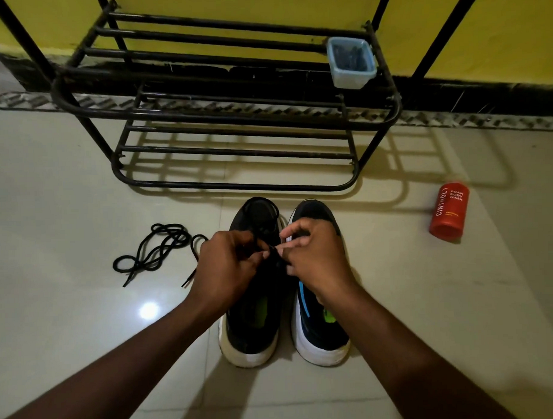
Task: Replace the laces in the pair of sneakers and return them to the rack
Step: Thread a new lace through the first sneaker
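The two sneakers stand side by side right under my hands, toes pointing away from me. The left sneaker and right sneaker look light, with soft uppers on firm white soles. I judge they are best lifted by the heel or collar later.

My left hand and right hand are both curled, pinching the black lace between them over the left sneaker's throat. The lace is thin, limp and a bit slick, so I'd hold it close to the stiff tip to feed the eyelets.

Beyond my hands is the black metal rack, its lower shelves open to receive the pair. A red body-wash bottle lies well off to my right, clear of the path. A small blue tub sits on the rack's right end. A loose lace lies coiled just left of my left hand.
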The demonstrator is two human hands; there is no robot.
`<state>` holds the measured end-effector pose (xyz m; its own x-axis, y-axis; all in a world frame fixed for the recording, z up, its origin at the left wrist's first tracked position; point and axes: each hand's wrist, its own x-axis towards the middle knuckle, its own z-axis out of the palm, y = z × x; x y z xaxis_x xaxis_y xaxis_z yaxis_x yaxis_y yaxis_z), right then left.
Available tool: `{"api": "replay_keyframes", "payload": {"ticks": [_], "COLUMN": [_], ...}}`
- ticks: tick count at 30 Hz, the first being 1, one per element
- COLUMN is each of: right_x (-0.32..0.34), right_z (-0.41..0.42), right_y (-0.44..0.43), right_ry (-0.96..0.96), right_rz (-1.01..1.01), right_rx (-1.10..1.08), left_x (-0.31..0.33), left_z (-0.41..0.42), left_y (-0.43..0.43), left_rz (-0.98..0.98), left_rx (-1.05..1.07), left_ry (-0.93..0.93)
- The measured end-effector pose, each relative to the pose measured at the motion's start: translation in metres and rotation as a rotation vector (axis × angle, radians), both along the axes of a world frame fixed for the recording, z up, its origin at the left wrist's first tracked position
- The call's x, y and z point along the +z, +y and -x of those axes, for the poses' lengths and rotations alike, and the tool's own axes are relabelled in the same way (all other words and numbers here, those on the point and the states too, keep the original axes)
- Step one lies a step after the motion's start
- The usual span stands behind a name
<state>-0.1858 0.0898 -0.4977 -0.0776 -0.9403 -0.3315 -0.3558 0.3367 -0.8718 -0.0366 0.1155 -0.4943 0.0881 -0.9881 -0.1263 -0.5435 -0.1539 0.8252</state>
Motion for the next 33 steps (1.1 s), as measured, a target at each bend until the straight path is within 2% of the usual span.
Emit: {"api": "replay_keyframes", "payload": {"ticks": [5, 14, 19, 23, 33], "right_x": [0.007, 0.005, 0.005, 0.004, 0.009], "right_z": [0.001, 0.001, 0.000, -0.001, -0.003], "right_y": [-0.006, -0.003, -0.001, 0.001, 0.006], "right_ry": [-0.005, -0.043, -0.073, -0.073, -0.085], "right_rz": [-0.038, -0.030, -0.031, -0.020, -0.007], "right_rx": [0.040, 0.015, -0.012, -0.013, -0.016], "left_x": [-0.001, 0.000, 0.002, 0.000, 0.007], "left_z": [-0.001, 0.003, 0.005, 0.006, 0.003], "left_y": [0.000, 0.002, -0.002, -0.003, 0.005], "left_rz": [0.053, 0.002, -0.015, -0.074, 0.079], "left_rx": [-0.049, 0.037, 0.046, 0.106, 0.060], "left_ry": [-0.108, 0.074, 0.010, 0.032, -0.104]}}
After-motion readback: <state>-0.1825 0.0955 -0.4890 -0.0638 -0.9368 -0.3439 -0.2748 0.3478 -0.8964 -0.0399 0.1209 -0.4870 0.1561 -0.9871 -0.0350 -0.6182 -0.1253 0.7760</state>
